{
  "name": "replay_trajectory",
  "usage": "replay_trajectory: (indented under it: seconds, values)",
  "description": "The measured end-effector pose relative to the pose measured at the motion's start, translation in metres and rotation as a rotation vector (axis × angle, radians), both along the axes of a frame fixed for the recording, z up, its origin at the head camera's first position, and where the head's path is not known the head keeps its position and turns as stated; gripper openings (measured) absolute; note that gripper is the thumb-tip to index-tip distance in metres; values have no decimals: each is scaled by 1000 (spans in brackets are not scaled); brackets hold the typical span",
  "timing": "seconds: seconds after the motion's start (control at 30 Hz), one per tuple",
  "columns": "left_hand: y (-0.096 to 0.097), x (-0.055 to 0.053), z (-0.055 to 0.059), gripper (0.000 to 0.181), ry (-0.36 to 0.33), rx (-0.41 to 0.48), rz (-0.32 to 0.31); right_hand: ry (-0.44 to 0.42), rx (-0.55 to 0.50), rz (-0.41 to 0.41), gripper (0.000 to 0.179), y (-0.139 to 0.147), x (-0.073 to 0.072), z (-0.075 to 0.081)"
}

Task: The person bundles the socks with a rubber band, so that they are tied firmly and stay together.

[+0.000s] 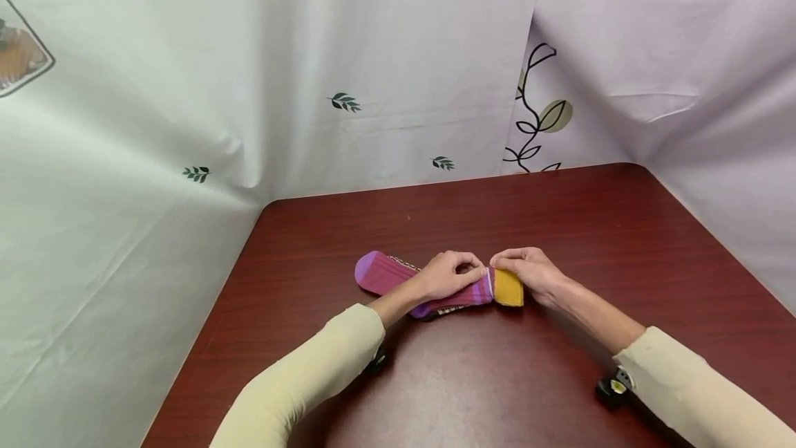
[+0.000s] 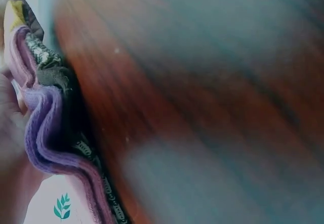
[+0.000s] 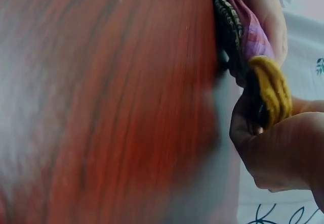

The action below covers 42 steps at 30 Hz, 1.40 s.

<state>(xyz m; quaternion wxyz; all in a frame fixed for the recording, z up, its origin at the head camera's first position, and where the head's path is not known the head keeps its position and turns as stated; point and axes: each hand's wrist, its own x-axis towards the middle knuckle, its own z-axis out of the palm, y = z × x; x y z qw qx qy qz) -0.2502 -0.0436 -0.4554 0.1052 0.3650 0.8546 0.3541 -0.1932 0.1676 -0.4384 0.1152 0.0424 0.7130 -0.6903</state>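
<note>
A magenta sock (image 1: 388, 275) with a purple toe lies across the table, a dark patterned sock (image 2: 76, 143) layered against it. Its cuff end is yellow (image 1: 508, 287); in the right wrist view the yellow cuff (image 3: 273, 90) looks folded or doubled, with dark fabric beside it. My left hand (image 1: 450, 275) lies over the sock and pinches it just short of the yellow cuff, thumb and fingertips close together. From the other side, my right hand (image 1: 533, 274) pinches the far edge of the cuff. The two hands' fingertips nearly meet. Part of the socks is hidden under my left hand.
The socks lie on a dark red wood-grain table (image 1: 485, 379). White sheeting (image 1: 398, 75) printed with leaves hangs behind the table and along both sides. A dark wrist device (image 1: 612, 390) sits at my right sleeve.
</note>
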Motion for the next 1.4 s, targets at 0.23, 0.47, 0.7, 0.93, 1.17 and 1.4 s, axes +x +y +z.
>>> replay_trajectory:
  seconds: [0.23,0.47,0.7,0.93,1.17,1.4]
  values:
    - [4,1,-10,24,168,-61,-33,6,83,32,29,5,-1,2]
    - [2,5,-5,15,174,-34,10,59,193,237,31,14,-2,5]
    - [4,5,-7,17,116,5,50,-9,41,298,36,18,-5,2]
    - [3,5,-6,17,61,20,78,3,38,277,36,15,-4,1]
    - [2,6,-6,16,83,22,45,76,95,215,30,10,-3,-4]
    - [3,-6,-22,16,125,32,20,197,179,161,23,7,-5,-10]
